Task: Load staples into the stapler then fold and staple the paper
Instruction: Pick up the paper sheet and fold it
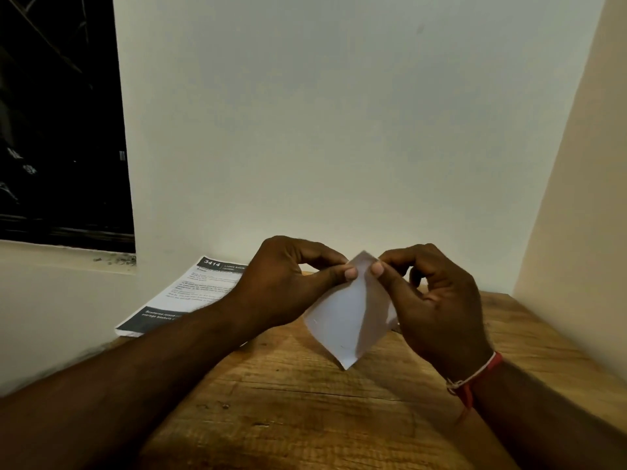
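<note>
A small white folded paper (346,317) is held up above the wooden table (305,401), hanging point-down with a crease running down its middle. My left hand (285,283) pinches its top corner between thumb and fingers. My right hand (437,300) pinches the same top corner from the right side, thumb tip close to the left thumb. A red and white band circles my right wrist. No stapler or staples are in view.
A stack of printed sheets (176,296) with a dark header and footer lies at the table's far left, partly behind my left forearm. White walls close in behind and at the right. A dark window (61,123) sits upper left.
</note>
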Motion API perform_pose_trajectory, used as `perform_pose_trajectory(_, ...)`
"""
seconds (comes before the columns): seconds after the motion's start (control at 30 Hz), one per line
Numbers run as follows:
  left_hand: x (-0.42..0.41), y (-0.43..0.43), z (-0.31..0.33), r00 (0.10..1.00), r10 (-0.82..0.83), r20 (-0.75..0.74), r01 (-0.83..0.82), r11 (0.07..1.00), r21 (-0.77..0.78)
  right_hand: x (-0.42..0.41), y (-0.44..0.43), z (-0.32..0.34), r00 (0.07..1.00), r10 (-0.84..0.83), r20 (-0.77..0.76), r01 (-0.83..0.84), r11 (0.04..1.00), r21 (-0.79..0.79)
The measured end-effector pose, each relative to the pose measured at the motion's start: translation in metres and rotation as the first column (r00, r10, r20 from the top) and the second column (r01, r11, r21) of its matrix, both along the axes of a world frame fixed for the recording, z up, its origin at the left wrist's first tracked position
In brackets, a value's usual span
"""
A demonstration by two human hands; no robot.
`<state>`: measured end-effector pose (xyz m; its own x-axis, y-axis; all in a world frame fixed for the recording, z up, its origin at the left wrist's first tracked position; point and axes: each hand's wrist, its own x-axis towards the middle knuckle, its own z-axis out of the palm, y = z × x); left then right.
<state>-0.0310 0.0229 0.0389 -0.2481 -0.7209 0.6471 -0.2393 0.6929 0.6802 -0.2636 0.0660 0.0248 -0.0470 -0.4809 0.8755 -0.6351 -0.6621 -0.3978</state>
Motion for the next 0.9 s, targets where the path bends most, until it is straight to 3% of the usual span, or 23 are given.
perform_pose_trajectory(0.23,0.014,-0.025,-0.005,0.989,0.04,0.143,-0.055,0.994,0.099,-0.022,-0.016,0.006,0.926,0.063,0.371,-0.102,0.991,0.086)
perform_pose_trajectory(0.6,0.022,-0.039,-0.011,0.935,0.095,0.341,-0.122,0.991,0.058,-0.019,-0.029,-0.01,0.869,0.106,0.484,-0.222,0.957,0.188)
perform_pose_trajectory(0.77,0.02,-0.029,-0.014,0.97,-0.2,0.136,0.179,0.972,0.15,-0.017,-0.029,-0.011,0.863,0.128,0.488,-0.261,0.941,0.217)
perform_pose_trajectory(0.9,0.014,-0.023,-0.018,0.929,-0.312,0.199,0.274,0.942,0.197,-0.011,-0.028,-0.017,0.853,0.13,0.506,-0.306,0.909,0.283)
